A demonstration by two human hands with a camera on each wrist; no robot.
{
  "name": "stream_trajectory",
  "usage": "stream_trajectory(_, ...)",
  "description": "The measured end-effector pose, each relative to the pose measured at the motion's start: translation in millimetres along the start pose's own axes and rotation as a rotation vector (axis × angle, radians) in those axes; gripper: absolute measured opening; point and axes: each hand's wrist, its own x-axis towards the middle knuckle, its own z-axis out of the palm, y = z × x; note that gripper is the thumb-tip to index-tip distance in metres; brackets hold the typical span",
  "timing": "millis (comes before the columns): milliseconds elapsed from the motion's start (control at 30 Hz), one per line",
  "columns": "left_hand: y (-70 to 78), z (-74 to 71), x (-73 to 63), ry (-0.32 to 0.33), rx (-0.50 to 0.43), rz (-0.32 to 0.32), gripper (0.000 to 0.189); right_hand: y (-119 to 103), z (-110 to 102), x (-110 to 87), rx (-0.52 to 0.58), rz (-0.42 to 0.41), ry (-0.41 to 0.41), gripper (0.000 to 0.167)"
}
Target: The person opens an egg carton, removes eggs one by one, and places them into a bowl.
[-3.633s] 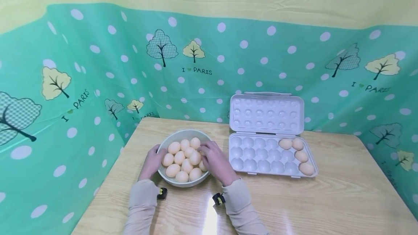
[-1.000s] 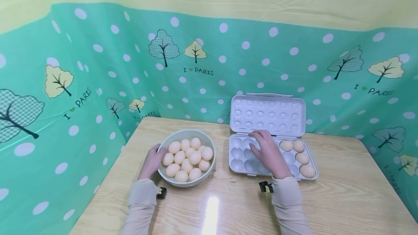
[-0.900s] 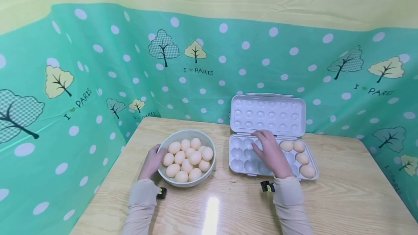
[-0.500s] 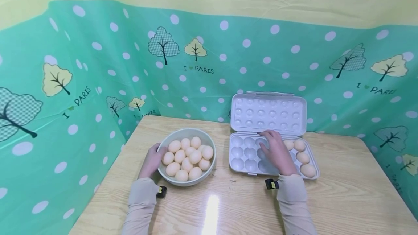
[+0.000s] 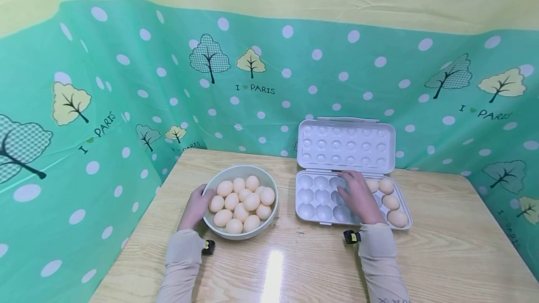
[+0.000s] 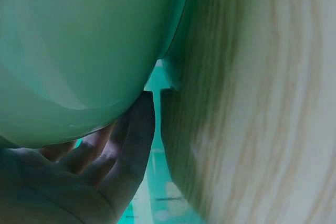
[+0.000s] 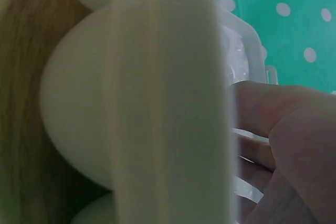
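A round pale bowl (image 5: 240, 236) of eggs (image 5: 242, 212) stands on the left of the table. My left hand (image 5: 196, 208) grips its left rim; in the left wrist view the fingers (image 6: 128, 156) lie against the outside of the bowl wall (image 6: 79, 51). Right of the bowl, the open egg carton (image 5: 304, 221) has several eggs (image 5: 397, 219) in cups at its right end. My right hand (image 5: 360, 198) is over the middle cups, thumb and fingers bent. In the right wrist view the carton rim (image 7: 173, 103) hides its fingertips, so whether an egg is in them cannot be seen.
The raised carton lid (image 5: 346, 146) leans up behind the cups, near the patterned cloth (image 5: 236, 120). Bare wooden tabletop (image 5: 455, 256) shows in front and to the right of the carton.
My right hand has gone from the bowl's right side over to the carton, then shifted slightly right across its cups. My left hand has stayed on the bowl.
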Motion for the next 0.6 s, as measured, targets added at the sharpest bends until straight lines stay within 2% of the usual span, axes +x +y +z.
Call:
stream_trajectory(267,-0.2,1.4,1.6,0.008,0.011,0.003,0.047,10,3,-2.2,0.026,0.044,-0.034,0.04)
stream_trajectory(600,1.5,-0.2,0.9,-0.005,-0.002,-0.011,0.049,15,4,0.5,0.044,0.045,-0.021,0.039)
